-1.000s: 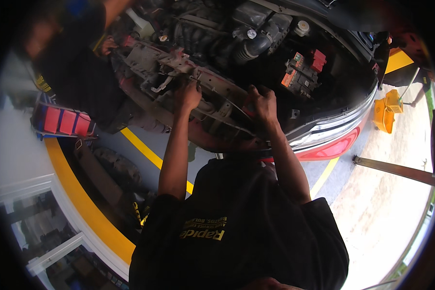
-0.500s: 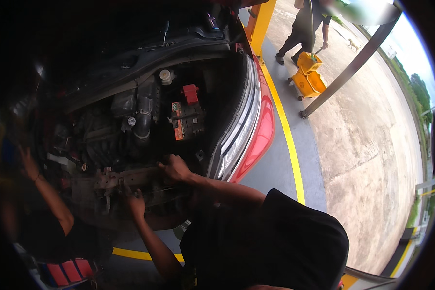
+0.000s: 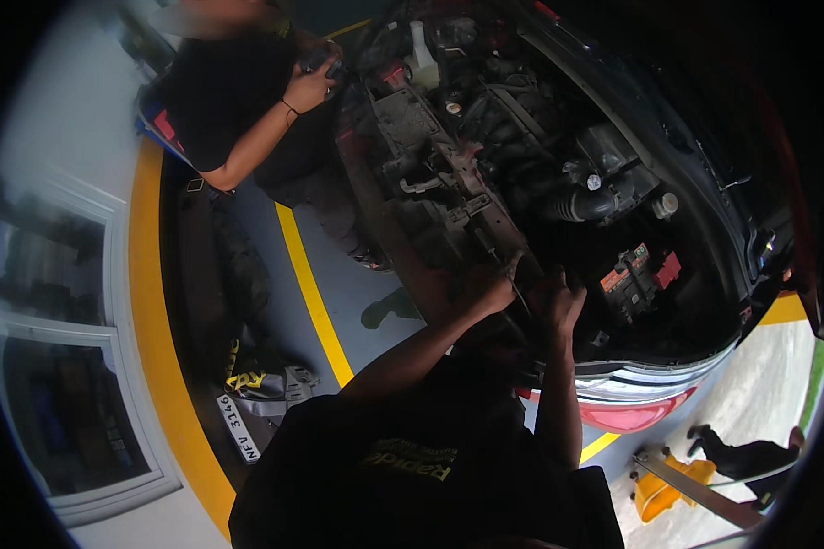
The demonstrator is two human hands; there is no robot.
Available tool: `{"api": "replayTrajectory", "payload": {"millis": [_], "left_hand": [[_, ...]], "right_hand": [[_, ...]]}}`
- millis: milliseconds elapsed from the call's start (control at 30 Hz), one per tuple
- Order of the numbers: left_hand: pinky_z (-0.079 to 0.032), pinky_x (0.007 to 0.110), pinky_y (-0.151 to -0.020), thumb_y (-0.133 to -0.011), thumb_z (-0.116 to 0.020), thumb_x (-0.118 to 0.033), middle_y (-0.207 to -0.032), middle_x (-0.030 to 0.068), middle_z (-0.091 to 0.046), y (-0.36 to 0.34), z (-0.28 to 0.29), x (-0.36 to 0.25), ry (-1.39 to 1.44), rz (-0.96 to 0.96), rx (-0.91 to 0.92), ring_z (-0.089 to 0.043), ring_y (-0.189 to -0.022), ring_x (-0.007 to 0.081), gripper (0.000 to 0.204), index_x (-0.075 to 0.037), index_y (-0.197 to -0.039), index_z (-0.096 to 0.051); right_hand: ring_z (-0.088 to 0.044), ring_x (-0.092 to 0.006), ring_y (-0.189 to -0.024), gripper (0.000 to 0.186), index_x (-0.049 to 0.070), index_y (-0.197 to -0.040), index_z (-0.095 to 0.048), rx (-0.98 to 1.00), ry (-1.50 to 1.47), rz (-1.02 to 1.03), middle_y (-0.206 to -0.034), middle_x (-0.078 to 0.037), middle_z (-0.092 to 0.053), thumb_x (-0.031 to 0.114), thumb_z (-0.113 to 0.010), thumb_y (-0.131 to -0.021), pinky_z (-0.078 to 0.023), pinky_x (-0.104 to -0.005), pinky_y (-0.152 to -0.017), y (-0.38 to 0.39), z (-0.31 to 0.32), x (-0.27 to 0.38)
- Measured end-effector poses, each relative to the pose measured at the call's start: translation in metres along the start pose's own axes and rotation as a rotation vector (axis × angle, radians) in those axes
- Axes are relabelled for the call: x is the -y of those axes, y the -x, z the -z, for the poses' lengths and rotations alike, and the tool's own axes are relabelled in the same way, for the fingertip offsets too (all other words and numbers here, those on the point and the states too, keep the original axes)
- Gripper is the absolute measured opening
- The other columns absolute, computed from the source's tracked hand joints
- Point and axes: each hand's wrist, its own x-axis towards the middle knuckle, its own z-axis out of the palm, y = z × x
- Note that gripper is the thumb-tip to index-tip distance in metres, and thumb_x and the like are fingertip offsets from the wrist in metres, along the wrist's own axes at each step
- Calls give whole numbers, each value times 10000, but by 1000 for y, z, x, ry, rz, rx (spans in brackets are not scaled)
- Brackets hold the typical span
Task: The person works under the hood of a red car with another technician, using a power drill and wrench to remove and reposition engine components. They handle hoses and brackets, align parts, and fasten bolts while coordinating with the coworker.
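Note:
An engine bay stands open in front of me, with a dusty front crossmember (image 3: pixel 471 178) running along its near edge. My left hand (image 3: pixel 493 289) is closed in a pinch at the near end of this bar, and a thin, pale strip or line passes beside its fingertips. What it pinches is too small to make out. Just to its right, my right hand (image 3: pixel 560 297) is curled over the bar's end, its fingers bent and partly in shadow; whether it holds anything is hidden. A car battery (image 3: pixel 634 282) with a red terminal cover sits beyond the right hand.
At the left a co-worker (image 3: pixel 238 110) in black stands by the bumper side, a dark object in their hands. A headlight (image 3: pixel 650 371) lies below the battery. A yellow mop bucket (image 3: pixel 673 489) and another person (image 3: pixel 751 467) are at lower right. A number plate (image 3: pixel 238 428) lies at left.
My view has swung left, so the engine bay now sits to the upper right. My hands have come closer together on the crossmember. The co-worker's hand has moved away from the bay's edge.

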Motion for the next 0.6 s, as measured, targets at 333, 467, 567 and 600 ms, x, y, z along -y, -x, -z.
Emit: {"api": "replayTrajectory", "payload": {"millis": [333,467,567,600], "left_hand": [[-644,543,-877,-922,-788,-210,-1225,245,-788,-19,-31,21,-36,-165,-49,-795,-995,449,830,-202,-1692,-477],[-646,547,-895,-952,-772,-263,-1282,238,-774,-17,-25,17,-35,-135,-16,-788,-1023,459,833,-228,-1713,-434],[-646,554,-890,-971,-758,-303,-1283,227,-774,-13,-18,14,-25,-132,3,-785,-1030,456,831,-252,-1724,-409],[-646,557,-887,-974,-754,-312,-1279,225,-775,-12,-16,13,-42,-132,4,-784,-1030,455,829,-259,-1725,-405]], "right_hand": [[-585,-182,-666,398,-38,-851,-721,-22,119,137,-715,-114,-680,256,-617,-1098,-469,-414,-662,-3,4,-12],[-603,-211,-680,406,-29,-889,-748,-46,101,42,-764,-142,-722,271,-595,-1116,-491,-433,-683,-3,1,-10],[-480,-149,-661,407,-22,-835,-694,-38,49,34,-697,-73,-628,277,-638,-1106,-436,-397,-629,0,0,-6],[-479,-148,-658,410,-22,-835,-696,-54,60,70,-696,-71,-628,279,-637,-1108,-436,-395,-626,1,-1,-5]]}}
